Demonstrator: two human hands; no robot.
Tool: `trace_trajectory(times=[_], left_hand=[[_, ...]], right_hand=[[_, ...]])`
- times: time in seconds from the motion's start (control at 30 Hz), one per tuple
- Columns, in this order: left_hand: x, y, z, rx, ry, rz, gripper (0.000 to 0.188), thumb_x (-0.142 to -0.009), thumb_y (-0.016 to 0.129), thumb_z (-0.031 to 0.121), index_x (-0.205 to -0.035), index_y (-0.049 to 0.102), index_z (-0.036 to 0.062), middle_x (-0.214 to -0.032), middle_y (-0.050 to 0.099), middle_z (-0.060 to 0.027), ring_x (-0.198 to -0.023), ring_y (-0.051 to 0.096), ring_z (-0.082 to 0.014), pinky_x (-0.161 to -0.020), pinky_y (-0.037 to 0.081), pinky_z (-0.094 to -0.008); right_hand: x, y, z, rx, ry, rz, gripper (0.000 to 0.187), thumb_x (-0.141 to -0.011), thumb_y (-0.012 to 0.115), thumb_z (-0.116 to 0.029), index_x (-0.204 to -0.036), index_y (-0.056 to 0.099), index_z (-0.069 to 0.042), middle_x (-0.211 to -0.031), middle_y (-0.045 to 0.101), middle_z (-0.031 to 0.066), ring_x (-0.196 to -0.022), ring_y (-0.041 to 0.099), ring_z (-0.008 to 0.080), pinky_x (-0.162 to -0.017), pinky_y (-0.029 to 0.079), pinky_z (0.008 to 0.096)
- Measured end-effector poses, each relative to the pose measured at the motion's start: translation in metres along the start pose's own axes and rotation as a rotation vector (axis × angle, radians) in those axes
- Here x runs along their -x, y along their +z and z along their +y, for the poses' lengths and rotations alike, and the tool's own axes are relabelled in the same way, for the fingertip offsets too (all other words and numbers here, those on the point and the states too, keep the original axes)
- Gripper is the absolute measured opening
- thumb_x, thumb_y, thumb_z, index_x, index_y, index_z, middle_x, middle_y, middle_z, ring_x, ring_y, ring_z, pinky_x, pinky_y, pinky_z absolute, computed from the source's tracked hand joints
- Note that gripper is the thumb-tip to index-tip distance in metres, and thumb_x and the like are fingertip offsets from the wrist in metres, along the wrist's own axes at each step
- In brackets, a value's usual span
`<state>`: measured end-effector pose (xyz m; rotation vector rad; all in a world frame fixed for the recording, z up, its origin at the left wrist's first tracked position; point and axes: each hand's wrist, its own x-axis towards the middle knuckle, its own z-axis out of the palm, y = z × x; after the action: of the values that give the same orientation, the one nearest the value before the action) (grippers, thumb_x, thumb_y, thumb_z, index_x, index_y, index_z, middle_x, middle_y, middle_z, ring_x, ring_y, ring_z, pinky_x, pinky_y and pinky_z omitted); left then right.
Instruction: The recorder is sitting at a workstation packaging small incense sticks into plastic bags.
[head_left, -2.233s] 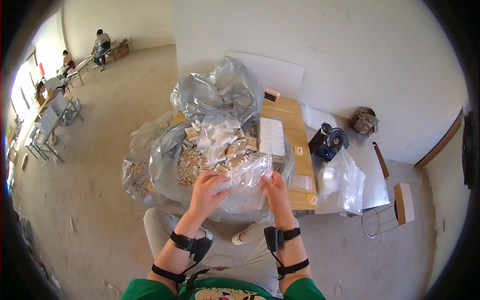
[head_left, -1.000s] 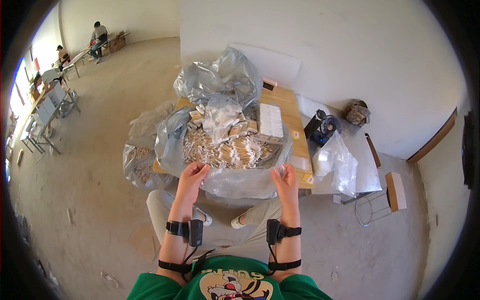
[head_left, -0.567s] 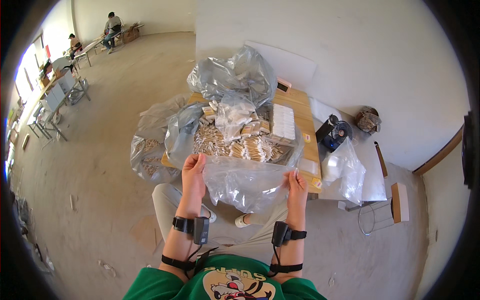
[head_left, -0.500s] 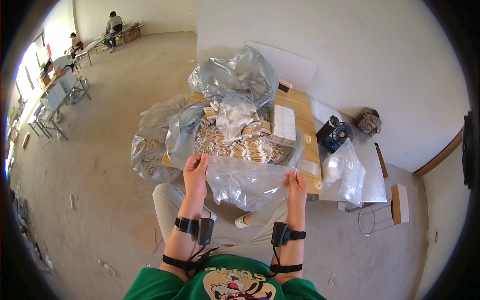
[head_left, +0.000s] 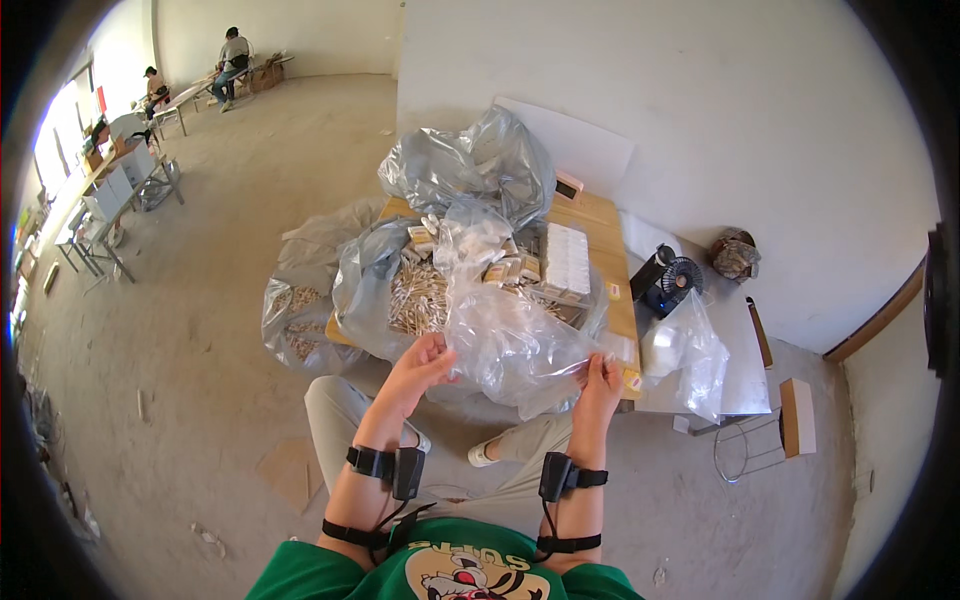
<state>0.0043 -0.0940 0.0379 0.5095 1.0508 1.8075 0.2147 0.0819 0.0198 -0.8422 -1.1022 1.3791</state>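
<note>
A clear plastic bag (head_left: 520, 345) stretches between my hands at the front of the table, its film billowed up over part of the cotton swabs. My right hand (head_left: 598, 380) pinches its right corner. At the left edge, my left hand (head_left: 425, 368) has its fingers bent on the film, with the fingertips partly hidden. Loose cotton swabs (head_left: 416, 298) lie heaped beyond my left hand. Small packs of swabs (head_left: 512, 268) sit behind the bag, beside a neat stack of white packs (head_left: 567, 258). More crumpled clear film (head_left: 472, 228) rests on the pile.
A large grey plastic bag (head_left: 465, 165) stands at the back of the wooden table (head_left: 590, 215). Left of it hangs another bag of swabs (head_left: 300, 310). To the right, a side table holds a small black fan (head_left: 682, 275) and a white plastic bag (head_left: 685, 350). Two people sit far left.
The bag was stretched flat and hanging toward my lap; now it is puffed up over the swabs. My left hand has moved right and nearer to me, and my right hand slightly nearer.
</note>
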Motion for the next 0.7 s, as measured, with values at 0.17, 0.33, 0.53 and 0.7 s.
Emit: trace_trajectory(times=[0.17, 0.33, 0.53, 0.7], left_hand=[[-0.002, -0.010, 0.003, -0.444, 0.133, 0.082, 0.012, -0.084, 0.065, 0.011, -0.089, 0.057, 0.0036, -0.078, 0.057, 0.0010, -0.067, 0.052, -0.0064, -0.058, 0.044, -0.0213], [0.005, -0.010, 0.026, -0.450, 0.164, 0.078, 0.009, -0.081, 0.066, 0.006, -0.087, 0.059, 0.0035, -0.072, 0.056, 0.0032, -0.063, 0.049, -0.0041, -0.054, 0.040, -0.0188], [-0.001, 0.004, 0.039, -0.802, 0.451, 0.111, 0.007, -0.079, 0.064, 0.002, -0.085, 0.061, -0.0001, -0.075, 0.059, -0.0035, -0.067, 0.054, -0.0122, -0.061, 0.044, -0.0251], [-0.007, 0.020, 0.055, -1.045, 0.485, 0.052, 0.009, -0.076, 0.065, 0.001, -0.084, 0.061, -0.0022, -0.080, 0.059, -0.0097, -0.068, 0.056, -0.0181, -0.063, 0.045, -0.0277]], right_hand=[[0.000, -0.006, -0.001, -0.016, -0.018, 0.074, 0.013, -0.093, 0.051, -0.015, -0.085, 0.057, -0.007, -0.073, 0.052, -0.0045, -0.063, 0.048, 0.0035, -0.053, 0.040, 0.0181], [-0.006, -0.017, -0.011, -0.006, -0.088, 0.219, 0.017, -0.093, 0.050, -0.017, -0.079, 0.053, -0.010, -0.066, 0.045, -0.0061, -0.057, 0.041, 0.0025, -0.048, 0.034, 0.0181], [-0.025, -0.019, 0.002, 0.945, -0.715, 0.103, 0.038, -0.079, 0.066, -0.012, -0.112, 0.051, 0.000, -0.103, 0.058, 0.0177, -0.098, 0.055, 0.0297, -0.083, 0.043, 0.0354], [0.003, 0.063, -0.041, 0.622, -0.354, -0.588, 0.037, -0.080, 0.065, -0.011, -0.113, 0.053, 0.001, -0.099, 0.062, 0.0137, -0.096, 0.057, 0.0215, -0.085, 0.042, 0.0315]])
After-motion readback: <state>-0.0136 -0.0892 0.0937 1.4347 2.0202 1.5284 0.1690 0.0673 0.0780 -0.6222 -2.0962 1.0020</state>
